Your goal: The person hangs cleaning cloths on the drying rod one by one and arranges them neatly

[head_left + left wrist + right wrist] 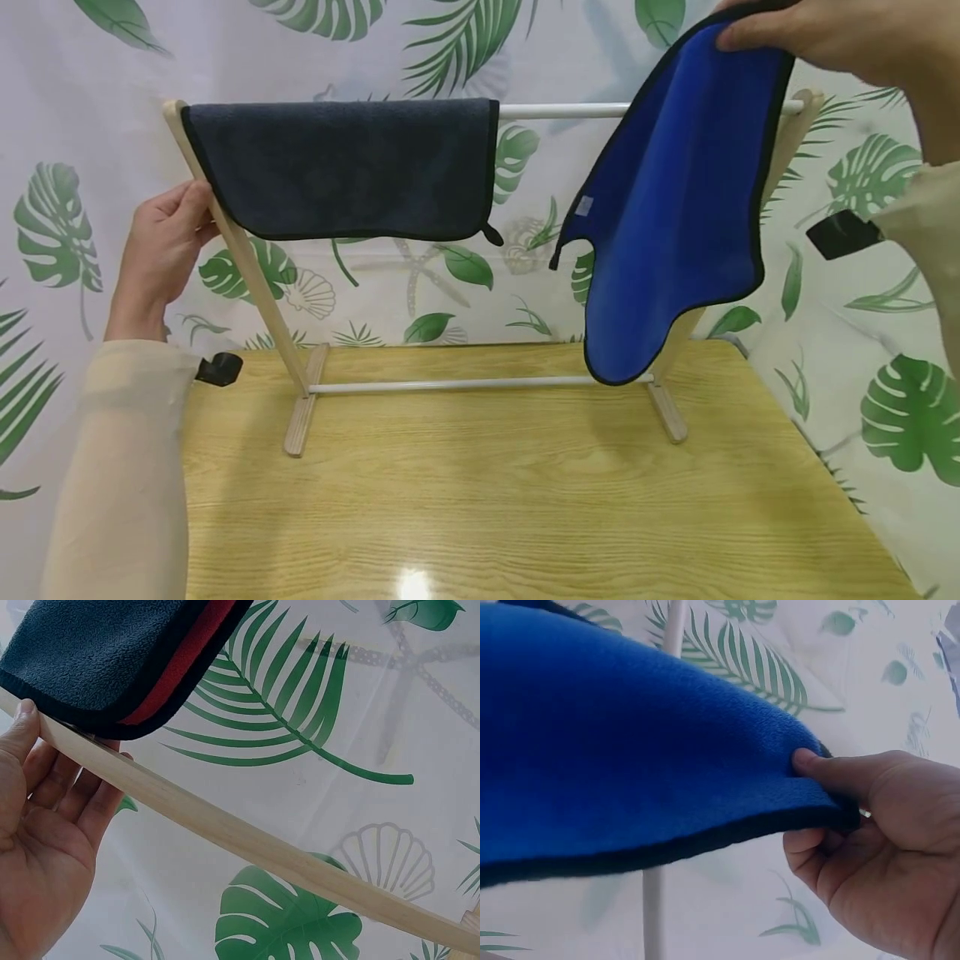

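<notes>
My right hand (855, 37) pinches a top corner of a blue towel (675, 192) with black edging, between thumb and fingers in the right wrist view. The towel hangs down in front of the white top bar (562, 111) at the rack's right end. On the left, my left hand (168, 242) grips the rack's slanted wooden post (255, 271), thumb on one side and fingers behind. A dark grey towel (337, 167) lies folded over the bar beside it, its loop at the lower right corner. A red layer (176, 664) shows at its edge in the left wrist view.
The rack's wooden feet (300, 425) stand on a wood-grain table (465, 492), joined by a white lower bar (450, 385). A leaf-printed cloth (60, 125) hangs behind and at the sides. Black wrist cameras (219, 369) sit on both sleeves.
</notes>
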{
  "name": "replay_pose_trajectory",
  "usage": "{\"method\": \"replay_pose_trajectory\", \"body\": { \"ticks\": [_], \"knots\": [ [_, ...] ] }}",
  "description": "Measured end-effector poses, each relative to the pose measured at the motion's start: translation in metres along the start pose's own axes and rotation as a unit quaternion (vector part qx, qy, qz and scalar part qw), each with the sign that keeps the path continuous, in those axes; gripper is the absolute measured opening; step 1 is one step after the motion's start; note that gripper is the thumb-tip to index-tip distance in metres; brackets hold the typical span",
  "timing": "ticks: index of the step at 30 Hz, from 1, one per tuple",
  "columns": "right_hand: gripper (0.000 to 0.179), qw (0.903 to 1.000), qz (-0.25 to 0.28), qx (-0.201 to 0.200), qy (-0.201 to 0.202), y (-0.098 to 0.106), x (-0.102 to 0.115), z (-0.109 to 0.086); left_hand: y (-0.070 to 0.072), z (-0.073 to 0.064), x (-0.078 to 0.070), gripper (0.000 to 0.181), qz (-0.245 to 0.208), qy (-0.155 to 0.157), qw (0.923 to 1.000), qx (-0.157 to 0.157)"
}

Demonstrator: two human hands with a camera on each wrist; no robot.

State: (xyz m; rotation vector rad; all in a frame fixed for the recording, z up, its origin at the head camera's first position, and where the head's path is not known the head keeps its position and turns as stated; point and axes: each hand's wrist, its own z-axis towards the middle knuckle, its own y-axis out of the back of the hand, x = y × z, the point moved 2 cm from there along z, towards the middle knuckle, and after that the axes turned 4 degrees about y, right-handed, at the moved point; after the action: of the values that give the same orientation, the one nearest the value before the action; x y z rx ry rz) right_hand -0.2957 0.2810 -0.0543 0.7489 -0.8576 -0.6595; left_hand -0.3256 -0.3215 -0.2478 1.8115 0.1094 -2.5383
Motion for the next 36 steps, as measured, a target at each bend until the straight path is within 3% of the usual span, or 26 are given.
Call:
{"method": "replay_pose_trajectory", "body": {
  "ticks": [2, 8, 12, 19, 26, 36],
  "knots": [
    [0.049, 0.9998, 0.015, 0.000, -0.013, 0.002, -0.005, 0.006, 0.000, 0.000, 0.000, 0.031, 0.000, 0.001, 1.0000, -0.001],
    [0.047, 0.9989, 0.039, -0.026, 0.003, 0.001, -0.015, 0.018, -0.002, -0.002, -0.002, 0.036, 0.001, 0.005, 1.0000, 0.001],
    [0.046, 0.9979, 0.023, -0.049, -0.036, -0.004, -0.027, 0.020, -0.004, -0.003, -0.002, 0.035, -0.008, 0.002, 0.9999, 0.008],
    [0.050, 0.9889, -0.071, -0.057, -0.117, -0.013, -0.048, 0.016, -0.008, -0.003, -0.001, 0.036, -0.015, 0.006, 0.9998, 0.012],
    [0.054, 0.9813, -0.144, -0.047, -0.118, -0.016, -0.060, 0.013, -0.009, -0.002, -0.002, 0.037, -0.010, 0.009, 0.9998, 0.012],
    [0.060, 0.9793, -0.150, -0.034, -0.132, -0.023, -0.075, 0.006, -0.008, -0.003, -0.001, 0.035, -0.011, 0.010, 0.9999, 0.009]
  ]
}}
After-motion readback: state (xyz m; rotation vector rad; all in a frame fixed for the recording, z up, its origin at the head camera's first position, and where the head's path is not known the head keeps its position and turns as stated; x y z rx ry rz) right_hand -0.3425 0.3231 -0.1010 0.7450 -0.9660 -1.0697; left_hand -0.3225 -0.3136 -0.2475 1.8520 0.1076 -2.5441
